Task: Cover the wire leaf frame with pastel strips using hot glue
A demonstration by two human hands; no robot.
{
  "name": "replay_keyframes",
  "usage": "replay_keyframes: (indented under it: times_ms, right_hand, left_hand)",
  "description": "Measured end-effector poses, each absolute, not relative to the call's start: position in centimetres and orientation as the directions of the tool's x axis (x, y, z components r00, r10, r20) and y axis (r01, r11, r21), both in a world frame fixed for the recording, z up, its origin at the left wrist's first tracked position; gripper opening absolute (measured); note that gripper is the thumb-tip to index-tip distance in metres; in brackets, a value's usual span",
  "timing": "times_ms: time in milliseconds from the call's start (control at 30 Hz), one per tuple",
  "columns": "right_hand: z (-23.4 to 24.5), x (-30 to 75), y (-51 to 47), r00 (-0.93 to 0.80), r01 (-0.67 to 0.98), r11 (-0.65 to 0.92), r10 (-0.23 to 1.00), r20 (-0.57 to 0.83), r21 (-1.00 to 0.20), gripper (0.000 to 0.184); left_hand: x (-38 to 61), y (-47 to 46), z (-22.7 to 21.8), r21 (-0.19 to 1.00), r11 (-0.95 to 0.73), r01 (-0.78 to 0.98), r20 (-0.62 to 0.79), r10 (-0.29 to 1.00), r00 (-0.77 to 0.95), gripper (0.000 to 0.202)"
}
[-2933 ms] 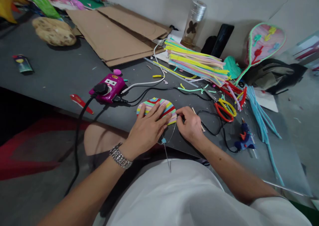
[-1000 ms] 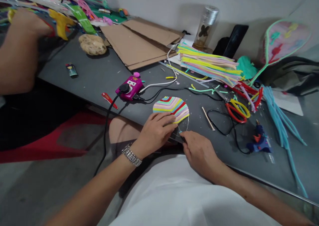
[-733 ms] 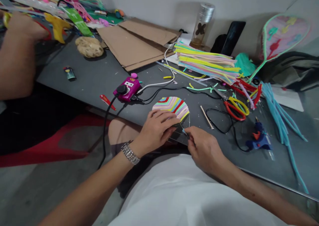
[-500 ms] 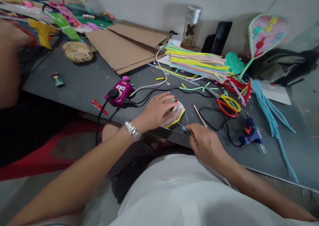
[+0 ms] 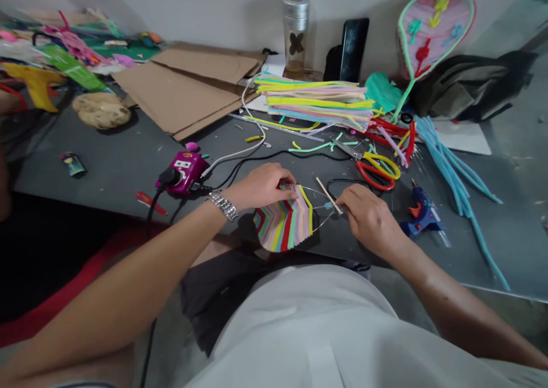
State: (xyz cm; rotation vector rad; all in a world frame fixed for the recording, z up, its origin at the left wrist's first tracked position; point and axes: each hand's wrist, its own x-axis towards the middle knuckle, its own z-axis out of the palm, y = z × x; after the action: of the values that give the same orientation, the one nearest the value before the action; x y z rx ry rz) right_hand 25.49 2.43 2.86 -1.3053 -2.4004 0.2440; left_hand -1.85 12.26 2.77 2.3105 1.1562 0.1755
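Note:
Between my hands is a striped pipe-cleaner panel (image 5: 285, 222) in zigzag bands of several colours, on a thin wire frame (image 5: 326, 221). My left hand (image 5: 269, 184), wearing a metal watch band, is closed on the panel's upper edge, with its thumb and fingers partly hiding it. The wires narrow towards a small blue piece (image 5: 329, 205) at the right. There my right hand (image 5: 363, 214) pinches the wire ends; its fingertips are partly hidden. A thin wooden stick (image 5: 327, 194) lies on the table just beyond these fingers.
Scissors (image 5: 372, 166) and a blue glue gun (image 5: 423, 214) lie to the right, near light-blue pipe cleaners (image 5: 460, 177). Bundled pipe cleaners (image 5: 317, 102) lie behind. A purple power socket (image 5: 184, 171) with cables sits left, before cardboard (image 5: 188, 91). Another person's arm (image 5: 4, 188) shows far left.
The panel has turned so that its striped face shows towards me. My left hand has shifted to its upper edge, and my right hand has risen slightly. The view has swung right.

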Motion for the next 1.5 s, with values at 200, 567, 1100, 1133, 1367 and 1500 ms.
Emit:
replay_keyframes:
  times_ms: [200,567,1100,1133,1367,1500]
  right_hand:
    - [3.4,26.0,3.4,-0.557,0.722,0.623,0.781,0.282,-0.301,0.029]
    - [3.4,25.2,2.6,-0.203,0.702,0.478,0.845,0.496,-0.527,0.018]
    - [1.6,19.6,2.2,-0.131,-0.046,-0.296,0.949,-0.288,-0.954,0.025]
    - [1.6,19.7,2.1,-0.148,-0.034,-0.301,0.945,-0.293,-0.953,0.023]
    - [1.5,20.0,2.0,-0.213,-0.027,-0.327,0.925,-0.314,-0.945,0.022]
    - [1.5,20.0,1.8,-0.197,-0.031,-0.331,0.927,-0.319,-0.943,0.024]
  left_hand:
    - [-2.5,9.8,4.0,0.846,-0.045,0.531,-0.264,0.830,0.491,0.034]
    - [-0.7,4.3,2.3,0.939,0.342,0.018,-0.343,0.937,0.069,0.034]
    - [0.5,1.2,2.2,0.935,0.309,-0.173,-0.328,0.940,-0.093,0.033]
    - [0.5,1.1,2.1,0.935,0.312,-0.169,-0.330,0.939,-0.094,0.032]
    - [0.7,0.7,2.1,0.929,0.324,-0.179,-0.342,0.936,-0.085,0.029]
    - [0.7,0.2,2.1,0.912,0.326,-0.249,-0.351,0.934,-0.062,0.026]
